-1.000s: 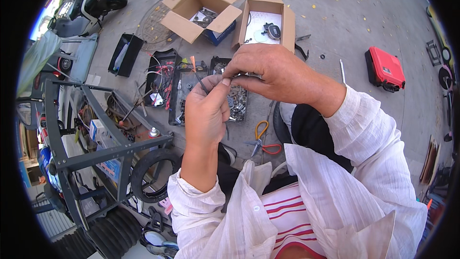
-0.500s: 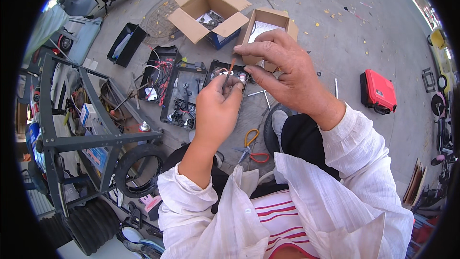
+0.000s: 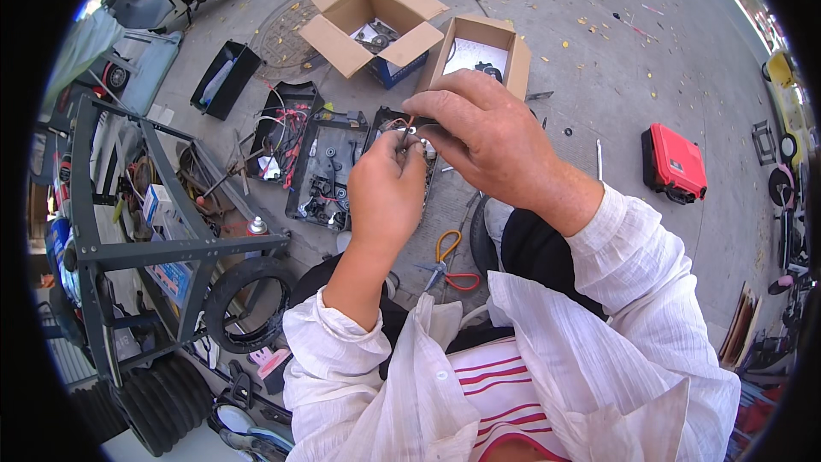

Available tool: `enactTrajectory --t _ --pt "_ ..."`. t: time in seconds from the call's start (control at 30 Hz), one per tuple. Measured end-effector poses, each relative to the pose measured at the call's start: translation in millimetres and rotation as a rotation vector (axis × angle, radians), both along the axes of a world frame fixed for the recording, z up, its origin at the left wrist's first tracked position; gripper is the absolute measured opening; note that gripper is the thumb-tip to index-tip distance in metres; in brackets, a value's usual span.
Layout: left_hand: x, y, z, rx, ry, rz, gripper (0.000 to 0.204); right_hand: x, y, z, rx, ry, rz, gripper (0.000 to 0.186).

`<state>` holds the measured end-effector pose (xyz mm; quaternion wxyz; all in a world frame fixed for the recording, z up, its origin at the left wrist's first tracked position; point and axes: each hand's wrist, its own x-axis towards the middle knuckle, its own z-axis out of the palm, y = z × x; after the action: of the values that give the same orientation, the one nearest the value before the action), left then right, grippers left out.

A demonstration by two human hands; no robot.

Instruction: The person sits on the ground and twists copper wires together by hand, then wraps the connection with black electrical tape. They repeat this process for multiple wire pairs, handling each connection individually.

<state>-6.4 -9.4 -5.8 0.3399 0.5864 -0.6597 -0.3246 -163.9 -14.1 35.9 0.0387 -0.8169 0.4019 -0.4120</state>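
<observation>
A thin wire (image 3: 409, 123) with an orange-copper end sticks up from my left hand (image 3: 390, 175), pinched between thumb and forefinger. My right hand (image 3: 505, 141) curves over from the right. Its forefinger and thumb stand a little apart on either side of the wire's tip; whether they touch it I cannot tell. Beneath both hands lies a black tray of parts (image 3: 386, 116), partly hidden by them. Scissors (image 3: 440, 269) with one orange and one red handle lie on the ground near my knees.
Farther off stand an open cardboard box (image 3: 335, 32) and a second carton (image 3: 516, 68). Black bins hold wires (image 3: 295, 120) and mechanical parts (image 3: 329, 162). A red case (image 3: 676, 162) sits at right. On the left are a metal frame (image 3: 184, 250) and a tyre (image 3: 214, 312).
My right hand has moved left and slightly down, its fingertips closing in on the wire's end. My left hand stays nearly in place, still holding the wire.
</observation>
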Motion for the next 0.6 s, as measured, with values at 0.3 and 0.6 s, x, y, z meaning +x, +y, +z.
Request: enactTrajectory --t 0.3,0.6 --pt "-0.2 0.3 -4.5 -0.163 -0.111 0.035 0.018 -0.2 -1.6 -2.8 0.012 0.040 -0.017 0.016" --pt "1.5 -0.7 -6.3 -0.209 -0.133 0.046 0.016 0.3 -2.2 -5.5 0.089 0.077 -0.060 0.015"
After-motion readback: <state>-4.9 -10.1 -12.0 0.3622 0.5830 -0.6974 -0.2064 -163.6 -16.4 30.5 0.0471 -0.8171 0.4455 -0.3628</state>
